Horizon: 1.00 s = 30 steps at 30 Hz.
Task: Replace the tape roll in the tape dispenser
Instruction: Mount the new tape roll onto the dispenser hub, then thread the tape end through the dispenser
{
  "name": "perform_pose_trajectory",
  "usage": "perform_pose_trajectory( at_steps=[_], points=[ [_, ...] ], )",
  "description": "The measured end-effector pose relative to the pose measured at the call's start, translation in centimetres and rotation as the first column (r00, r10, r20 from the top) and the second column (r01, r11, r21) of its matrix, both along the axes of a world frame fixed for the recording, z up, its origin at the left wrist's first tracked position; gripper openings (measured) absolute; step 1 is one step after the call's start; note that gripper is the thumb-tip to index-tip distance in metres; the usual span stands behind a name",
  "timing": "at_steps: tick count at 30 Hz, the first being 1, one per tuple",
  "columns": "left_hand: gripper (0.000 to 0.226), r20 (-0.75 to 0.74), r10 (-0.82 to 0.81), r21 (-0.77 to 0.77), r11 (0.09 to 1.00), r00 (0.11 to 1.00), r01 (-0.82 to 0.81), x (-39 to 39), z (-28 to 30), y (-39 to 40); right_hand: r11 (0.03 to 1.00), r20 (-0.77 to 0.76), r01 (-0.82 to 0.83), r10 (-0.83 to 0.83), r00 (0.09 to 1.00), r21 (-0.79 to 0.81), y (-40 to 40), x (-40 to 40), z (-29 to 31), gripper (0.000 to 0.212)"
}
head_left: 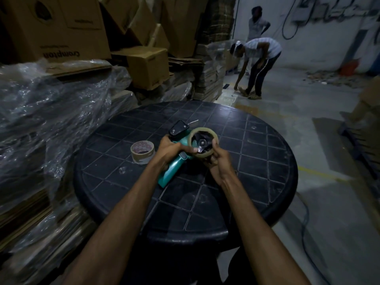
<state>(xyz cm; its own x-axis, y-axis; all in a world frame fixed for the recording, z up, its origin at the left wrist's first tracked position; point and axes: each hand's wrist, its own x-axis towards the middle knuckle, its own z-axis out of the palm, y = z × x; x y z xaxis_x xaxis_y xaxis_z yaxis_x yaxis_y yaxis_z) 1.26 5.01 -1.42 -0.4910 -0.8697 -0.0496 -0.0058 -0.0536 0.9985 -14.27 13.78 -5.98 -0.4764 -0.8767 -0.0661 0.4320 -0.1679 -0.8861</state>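
At far left, clear plastic wrap (51, 103) drapes over stacked flat cardboard, with brown cardboard boxes (61, 27) piled behind it. A round dark worktop (257, 161) with a grid pattern fills the middle. On it, left of the hands, a spare tape roll (142, 152) lies flat with its hole facing up. The left hand (170, 148) is closed around the body of a teal tape dispenser (174, 168), which is held above the worktop with its handle pointing toward the person and its black front end pointing away. Just right of it, the right hand (218, 159) curls its fingers around the rim of a thin tape roll (203, 141) that sits around the dispenser's black hub. Further right, on the concrete floor (308, 140) beyond the worktop, one person (259, 58) bends down, and another stands behind.
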Motion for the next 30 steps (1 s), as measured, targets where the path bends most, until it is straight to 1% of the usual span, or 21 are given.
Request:
perform_pose_trajectory(
  at_steps=[1,3,4,5,6,7,8,9,11,12,13,14,16,18,20,23,25,27,30],
  points=[
    [0.059,-0.039,0.017,0.015,1.0,0.999,-0.017,-0.2,0.0,0.4,1.0,0.037,0.025,-0.025,0.999,-0.012,-0.2,0.4,0.3,0.044],
    [0.054,-0.13,-0.003,0.059,0.998,0.991,0.011,-0.4,-0.2,0.8,0.997,0.071,0.073,-0.072,0.995,-0.013,-0.5,0.8,0.9,0.038],
    [0.06,-0.154,-0.014,0.077,0.997,0.988,0.026,-0.2,0.0,0.8,0.996,0.077,0.088,-0.087,0.993,-0.014,-0.6,0.7,1.1,0.035],
    [0.076,-0.127,0.002,0.07,0.998,0.992,0.007,0.0,0.2,0.5,0.995,0.082,0.099,-0.097,0.992,-0.019,-0.6,0.7,1.1,0.033],
    [0.095,-0.047,0.056,0.023,0.998,0.997,-0.055,0.3,0.6,0.1,0.994,0.089,0.109,-0.106,0.99,-0.021,-0.6,0.7,1.2,0.032],
    [0.108,0.025,0.12,-0.063,0.991,0.992,-0.118,0.6,1.0,-0.5,0.993,0.094,0.116,-0.114,0.989,-0.018,-0.5,0.7,1.2,0.032],
    [0.113,0.068,0.154,-0.163,0.976,0.986,-0.141,0.8,1.6,-0.9,0.993,0.101,0.117,-0.114,0.988,-0.022,-0.5,0.7,1.3,0.032],
    [0.113,0.102,0.161,-0.253,0.959,0.982,-0.131,0.9,2.1,-1.2,0.993,0.111,0.113,-0.109,0.988,-0.033,-0.5,0.8,1.4,0.033],
    [0.107,0.22,0.16,-0.382,0.922,0.962,-0.065,0.6,3.3,-1.4,0.992,0.137,0.106,-0.096,0.986,-0.066,-0.8,0.9,2.0,0.036],
    [0.105,0.292,0.155,-0.408,0.913,0.944,-0.023,0.5,4.1,-1.4,0.991,0.142,0.106,-0.095,0.985,-0.078,-0.9,1.0,2.5,0.036],
    [0.101,0.35,0.142,-0.401,0.916,0.926,0.011,0.3,4.8,-1.7,0.991,0.143,0.106,-0.093,0.985,-0.086,-1.0,1.0,3.0,0.037],
    [0.091,0.383,0.115,-0.365,0.93,0.917,0.036,0.3,5.4,-2.0,0.99,0.142,0.105,-0.091,0.986,-0.09,-1.0,1.0,3.4,0.037],
    [0.067,0.385,0.02,-0.275,0.957,0.923,0.094,0.5,6.3,-2.5,0.992,0.129,0.094,-0.082,0.988,-0.087,-1.1,1.0,4.2,0.038],
    [0.056,0.374,-0.014,-0.23,0.967,0.927,0.108,0.7,6.5,-2.9,0.994,0.131,0.075,-0.064,0.989,-0.078,-1.1,1.0,4.7,0.04],
    [0.05,0.401,0.021,-0.239,0.967,0.916,0.083,0.6,6.4,-3.0,0.997,0.144,0.049,-0.041,0.989,-0.057,-1.2,1.0,5.1,0.044],
    [0.044,0.499,0.003,-0.252,0.957,0.867,0.142,0.7,6.4,-3.1,1.0,0.144,-0.006,0.01,0.99,-0.023,-1.1,1.4,5.7,0.057],
    [0.052,0.531,-0.031,-0.235,0.955,0.847,0.183,1.1,6.5,-3.3,1.0,0.128,-0.011,0.011,0.992,-0.002,-1.3,1.5,5.7,0.06],
    [0.052,0.513,-0.082,-0.211,0.953,0.854,0.218,1.5,6.4,-3.5,1.0,0.132,0.003,-0.002,0.991,-0.014,-1.6,1.6,5.8,0.061],
    [0.033,0.468,-0.141,-0.23,0.934,0.872,0.274,1.7,6.3,-3.4,1.0,0.118,-0.002,0.006,0.993,-0.03,-2.0,1.8,6.4,0.051]
  ],
)
